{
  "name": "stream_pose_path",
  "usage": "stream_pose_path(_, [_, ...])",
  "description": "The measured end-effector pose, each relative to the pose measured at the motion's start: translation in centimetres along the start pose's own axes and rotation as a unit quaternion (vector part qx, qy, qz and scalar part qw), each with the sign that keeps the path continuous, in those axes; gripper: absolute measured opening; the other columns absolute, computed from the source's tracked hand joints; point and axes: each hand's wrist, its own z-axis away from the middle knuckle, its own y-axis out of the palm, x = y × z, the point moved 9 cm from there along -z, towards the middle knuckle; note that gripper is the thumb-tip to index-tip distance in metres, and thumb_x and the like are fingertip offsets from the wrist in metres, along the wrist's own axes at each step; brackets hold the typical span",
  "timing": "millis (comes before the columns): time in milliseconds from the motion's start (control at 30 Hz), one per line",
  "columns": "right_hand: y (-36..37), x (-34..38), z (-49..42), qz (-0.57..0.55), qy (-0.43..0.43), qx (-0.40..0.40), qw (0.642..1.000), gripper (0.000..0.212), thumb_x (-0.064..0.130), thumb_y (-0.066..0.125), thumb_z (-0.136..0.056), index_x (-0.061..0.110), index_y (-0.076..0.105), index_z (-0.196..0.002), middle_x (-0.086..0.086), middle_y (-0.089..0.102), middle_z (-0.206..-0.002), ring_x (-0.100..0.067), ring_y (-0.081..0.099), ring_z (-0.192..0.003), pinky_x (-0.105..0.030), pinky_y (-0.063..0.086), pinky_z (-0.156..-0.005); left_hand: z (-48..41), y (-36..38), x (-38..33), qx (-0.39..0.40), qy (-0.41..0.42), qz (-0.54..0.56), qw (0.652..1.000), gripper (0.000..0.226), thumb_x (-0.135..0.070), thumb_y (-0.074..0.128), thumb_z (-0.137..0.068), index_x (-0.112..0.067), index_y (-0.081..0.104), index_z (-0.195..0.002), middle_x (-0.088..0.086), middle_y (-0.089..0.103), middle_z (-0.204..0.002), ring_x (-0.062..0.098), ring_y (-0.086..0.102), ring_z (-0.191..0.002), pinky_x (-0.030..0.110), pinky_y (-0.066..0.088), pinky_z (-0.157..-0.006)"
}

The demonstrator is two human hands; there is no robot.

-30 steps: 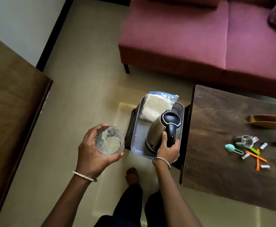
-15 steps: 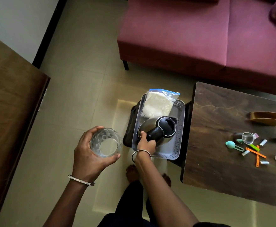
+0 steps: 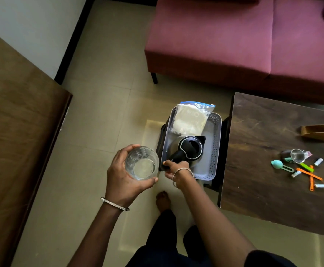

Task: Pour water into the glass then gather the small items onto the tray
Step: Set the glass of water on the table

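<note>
My left hand (image 3: pixel 122 177) holds a clear glass (image 3: pixel 142 163) upright over the floor, left of the grey perforated tray (image 3: pixel 214 151). My right hand (image 3: pixel 176 171) grips the black handle of a steel kettle (image 3: pixel 188 148), which stands in the tray with its lid facing up. A bag of white material (image 3: pixel 191 121) lies at the tray's far end. Several small items (image 3: pixel 303 168), among them a teal scoop, a small clear cup, orange and green sticks and white tubes, lie scattered on the dark wooden table (image 3: pixel 263 160) at the right.
A maroon sofa (image 3: pixel 234 39) stands beyond the tray and table. A brown wooden surface (image 3: pixel 13 132) fills the left side. A wooden holder (image 3: pixel 321 132) sits at the table's far right. My bare foot (image 3: pixel 163 201) is on the tiled floor below the tray.
The kettle has swung round so its handle points toward me and left, and it sits upright in the tray. My right hand followed the handle leftward. The glass moved slightly right.
</note>
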Motion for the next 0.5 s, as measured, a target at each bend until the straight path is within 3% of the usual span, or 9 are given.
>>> stream_pose_path(33, [-0.1,0.3,0.5,0.023,0.007,0.035,0.999,0.017,0.005,0.074,-0.081,0.000,0.058,-0.077,-0.012,0.057,-0.061,-0.020,0.050,-0.045,-0.026,0.049,-0.043,0.3,0.2,-0.4,-0.001,0.001,0.000,1.000,0.091,-0.033,0.095,-0.038,-0.025,0.057,-0.121,-0.011,0.062,-0.118,0.006,0.060,-0.109,0.026,0.052,-0.094])
stream_pose_path(100, [-1.3,1.4,2.4,0.096,-0.021,0.076,0.992,0.020,0.006,0.068,-0.088,0.003,0.058,-0.071,-0.010,0.053,-0.058,-0.018,0.049,-0.045,-0.024,0.048,-0.044,1.1,0.8,-1.6,0.000,0.005,0.001,1.000,0.091,-0.035,0.094,-0.037,-0.027,0.058,-0.120,-0.012,0.062,-0.117,0.005,0.060,-0.108,0.027,0.052,-0.094])
stream_pose_path(167, [-3.9,3.8,4.8,0.166,-0.131,0.071,0.975,0.009,0.008,0.067,-0.089,0.003,0.071,-0.083,-0.012,0.065,-0.071,-0.019,0.062,-0.060,-0.028,0.057,-0.061,2.1,1.7,-3.0,0.004,0.012,0.006,1.000,0.091,-0.033,0.095,-0.037,-0.027,0.058,-0.119,-0.011,0.062,-0.117,0.007,0.061,-0.108,0.031,0.053,-0.094])
stream_pose_path(267, [-8.5,6.7,10.1,0.246,-0.299,0.052,0.921,0.024,0.005,0.065,-0.086,0.011,0.076,-0.107,-0.007,0.078,-0.094,-0.017,0.074,-0.089,-0.032,0.059,-0.086,3.8,3.7,-5.8,0.017,0.030,0.010,0.999,0.090,-0.031,0.095,-0.036,-0.027,0.058,-0.118,-0.011,0.063,-0.116,0.008,0.062,-0.107,0.034,0.054,-0.094])
stream_pose_path(367, [-13.6,6.7,14.6,0.260,-0.378,0.075,0.885,0.034,-0.005,0.063,-0.085,0.012,0.074,-0.112,-0.003,0.078,-0.100,-0.011,0.074,-0.095,-0.029,0.059,-0.090,6.1,6.8,-9.7,0.038,0.056,0.005,0.998,0.089,-0.033,0.094,-0.037,-0.027,0.059,-0.119,-0.013,0.063,-0.115,0.005,0.062,-0.106,0.030,0.053,-0.094])
stream_pose_path(500, [-20.4,4.5,18.0,0.285,-0.418,0.116,0.855,0.053,-0.013,0.057,-0.079,0.012,0.065,-0.125,-0.005,0.074,-0.113,-0.014,0.071,-0.102,-0.032,0.059,-0.092,9.6,12.3,-15.2,0.075,0.095,0.012,0.993,0.090,-0.029,0.095,-0.040,-0.025,0.058,-0.122,-0.011,0.063,-0.116,0.006,0.062,-0.108,0.031,0.053,-0.094])
